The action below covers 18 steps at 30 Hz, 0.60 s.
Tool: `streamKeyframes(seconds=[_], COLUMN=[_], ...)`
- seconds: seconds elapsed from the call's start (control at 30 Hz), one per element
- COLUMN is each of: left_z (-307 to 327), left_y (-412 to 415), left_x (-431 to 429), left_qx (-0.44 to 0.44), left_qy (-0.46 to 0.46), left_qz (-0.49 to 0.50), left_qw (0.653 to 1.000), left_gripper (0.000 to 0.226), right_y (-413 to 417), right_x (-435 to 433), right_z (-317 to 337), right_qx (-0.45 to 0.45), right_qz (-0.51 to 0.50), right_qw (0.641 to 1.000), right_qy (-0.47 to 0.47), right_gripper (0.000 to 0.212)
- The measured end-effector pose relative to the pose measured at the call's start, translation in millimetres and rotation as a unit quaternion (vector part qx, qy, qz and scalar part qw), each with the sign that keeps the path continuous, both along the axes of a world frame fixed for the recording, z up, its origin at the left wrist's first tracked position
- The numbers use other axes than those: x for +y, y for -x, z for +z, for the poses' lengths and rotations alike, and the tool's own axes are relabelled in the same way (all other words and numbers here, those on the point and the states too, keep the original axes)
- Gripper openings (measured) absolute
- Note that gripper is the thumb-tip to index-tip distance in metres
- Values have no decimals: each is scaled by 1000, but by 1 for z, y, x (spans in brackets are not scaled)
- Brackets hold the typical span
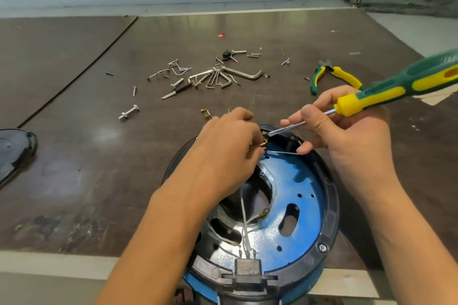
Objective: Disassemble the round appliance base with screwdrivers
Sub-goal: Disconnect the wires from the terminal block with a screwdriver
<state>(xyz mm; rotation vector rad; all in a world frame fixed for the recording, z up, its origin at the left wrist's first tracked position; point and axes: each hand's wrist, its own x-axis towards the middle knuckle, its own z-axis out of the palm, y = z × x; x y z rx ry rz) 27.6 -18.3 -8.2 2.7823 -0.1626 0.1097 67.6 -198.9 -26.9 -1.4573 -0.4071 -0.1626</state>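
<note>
The round appliance base (301, 195), blue inside with a black rim, lies open side up at the table's near edge, white wires running across its middle. My left hand (225, 153) pinches a small wire terminal at the base's far rim. My right hand (344, 131) holds a green-and-yellow screwdriver (386, 91), its metal tip touching that same terminal spot at the far rim. The handle points up to the right.
Loose screws, bolts and hex keys (218, 78) lie scattered mid-table. Green-and-yellow pliers (332, 77) rest at the right behind my right hand. A black cover piece (14, 151) sits at the left edge. A large bolt (128, 112) lies left of centre.
</note>
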Motion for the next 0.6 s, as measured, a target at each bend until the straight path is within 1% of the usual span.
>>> streamKeyframes(seconds=[0.13, 0.23, 0.3, 0.37, 0.6], left_z=[-2, -4, -5, -6, -7], left_y=[1, 1, 0, -1, -3], left_x=[6, 8, 9, 9, 11], left_qx=[7, 6, 11, 16, 10], left_qy=[30, 37, 41, 43, 35], left_qz=[-8, -15, -16, -16, -19], left_qw=[1000, 999, 999, 999, 999], left_gripper=[17, 20, 21, 23, 26], right_y=[2, 1, 0, 0, 2], right_x=[0, 0, -1, -1, 0], right_z=[-3, -2, -1, 0, 2], right_qx=[-18, -51, -64, -63, -64], right_qz=[-8, 1, 14, 24, 36], right_qw=[1000, 999, 997, 997, 995], right_qy=[-15, 13, 30, 39, 65], right_gripper=[21, 21, 17, 15, 18])
